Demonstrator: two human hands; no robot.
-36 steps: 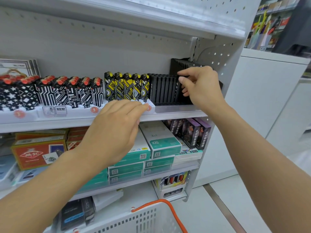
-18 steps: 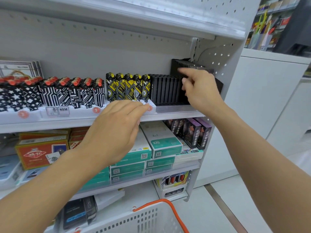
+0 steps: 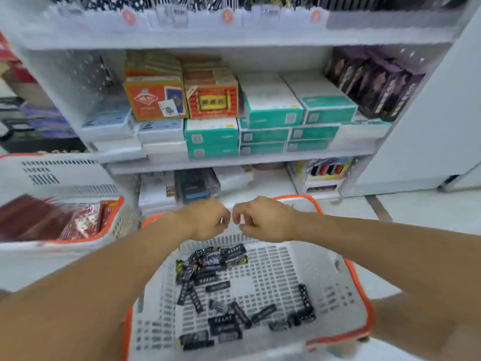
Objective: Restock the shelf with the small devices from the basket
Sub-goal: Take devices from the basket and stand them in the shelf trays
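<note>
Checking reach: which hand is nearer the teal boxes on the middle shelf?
Right, slightly. Right hand is below the teal boxes; left hand sits lower-left of them. Both hover over the basket.

We see shop: white shelf (image 3: 234, 37) with price tags (image 3: 227, 16), stacked boxed goods (image 3: 270, 110), orange-rimmed shopping basket (image 3: 348, 272) on floor.

Two baskets (image 3: 273, 259), two hands (image 3: 208, 220).

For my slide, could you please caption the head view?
Both hands, left hand and right hand, hover over the basket of small devices.
</note>
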